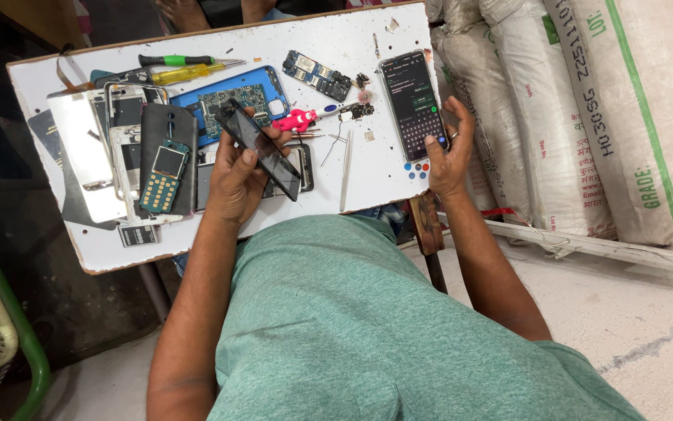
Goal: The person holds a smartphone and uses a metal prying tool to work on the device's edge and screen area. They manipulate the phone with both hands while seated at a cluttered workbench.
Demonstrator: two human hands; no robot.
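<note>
1. Left hand [236,181]: fingers curled closed around a slim black glossy rectangular phone panel [259,148], held tilted, its long axis running from 11 o'clock to 5 o'clock above the board.
2. Right hand [449,154]: loosely open at the board's 3 o'clock edge, thumb tip touching the lit keyboard of a black smartphone with glowing screen [413,103]; it grips nothing. A ring shows on one finger.
3. White rectangular work board [367,183]: flat, chipped and scuffed, raw brown edges; bare surface lies at 5 o'clock of the held panel and along the near edge.
4. Pink plastic-handled tool [296,120]: just at 1 o'clock of the left hand, lying flat beside thin metal tweezers [346,170].
5. Blue phone back frame with exposed green circuit board [235,97]: at 12 o'clock of the left hand, partly behind the panel.
6. Small loose dark circuit board [317,75]: between the blue frame and the lit smartphone.
7. Yellow-handled screwdriver [184,74] and green-and-black-handled screwdriver [180,60]: parallel, near the far edge at 11 o'clock.
8. Small teal keypad phone [163,176]: at 9 o'clock, lying on a matte black back cover, among silver and white phone shells.
9. White woven sacks [586,117]: stacked at 3 o'clock, close against the board's right edge.
</note>
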